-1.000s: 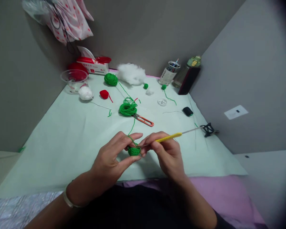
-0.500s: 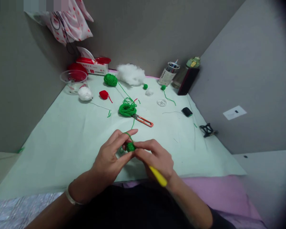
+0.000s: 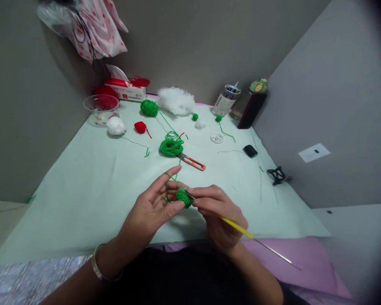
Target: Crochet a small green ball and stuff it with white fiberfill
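Note:
A small green crocheted piece (image 3: 184, 198) is pinched between the thumb and fingers of my left hand (image 3: 155, 203), with green yarn looped over its raised index finger. My right hand (image 3: 222, 212) grips a crochet hook with a yellow handle (image 3: 238, 228); one metal tip meets the upper right of the piece, and the other end points down to the right. From the left index finger the yarn runs up toward a loose green coil (image 3: 171, 147). Orange thread snips (image 3: 193, 162) lie beside that coil.
Farther back are a green yarn ball (image 3: 149, 108), white stuffing (image 3: 176, 101), a red ball (image 3: 140, 127), a white ball (image 3: 116, 126) and a clear tub (image 3: 101, 103). A pen holder (image 3: 225, 100), a bottle (image 3: 257, 87) and a black case (image 3: 250, 151) are at right.
My right hand has moved right, away from my left hand, and the hook has turned, showing its long metal end. The green piece is more exposed and slightly farther right.

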A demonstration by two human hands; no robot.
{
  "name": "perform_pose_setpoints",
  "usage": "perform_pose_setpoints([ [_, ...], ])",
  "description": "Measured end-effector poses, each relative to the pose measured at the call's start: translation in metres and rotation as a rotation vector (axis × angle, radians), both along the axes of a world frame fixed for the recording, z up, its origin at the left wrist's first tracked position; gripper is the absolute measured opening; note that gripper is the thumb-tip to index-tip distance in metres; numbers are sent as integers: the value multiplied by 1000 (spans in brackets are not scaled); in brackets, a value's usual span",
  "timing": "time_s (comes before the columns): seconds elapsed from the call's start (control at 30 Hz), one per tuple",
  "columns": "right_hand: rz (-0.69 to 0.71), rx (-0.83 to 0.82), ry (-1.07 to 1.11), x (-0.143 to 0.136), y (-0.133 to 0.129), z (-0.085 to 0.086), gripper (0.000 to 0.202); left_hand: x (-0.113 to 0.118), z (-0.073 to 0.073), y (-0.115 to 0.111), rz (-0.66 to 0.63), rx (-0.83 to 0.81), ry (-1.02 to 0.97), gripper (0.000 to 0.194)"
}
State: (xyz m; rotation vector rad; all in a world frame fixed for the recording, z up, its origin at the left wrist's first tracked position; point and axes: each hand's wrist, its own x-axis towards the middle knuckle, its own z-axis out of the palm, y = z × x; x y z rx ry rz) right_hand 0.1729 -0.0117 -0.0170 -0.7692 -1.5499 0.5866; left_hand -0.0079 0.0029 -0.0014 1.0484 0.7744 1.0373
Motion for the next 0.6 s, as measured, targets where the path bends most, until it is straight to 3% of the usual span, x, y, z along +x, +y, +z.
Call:
perform_pose_setpoints([
  [0.13, 73, 1, -84, 5, 2, 12, 23, -3, -1, -1, 54, 43, 164, 75],
  [0.27, 132, 0, -149, 10, 2, 17, 26, -6, -2, -2, 163, 234, 357, 62],
  [0.6, 202, -73, -179, 20, 6, 22, 21, -16, 1, 3, 117, 544, 529, 58],
])
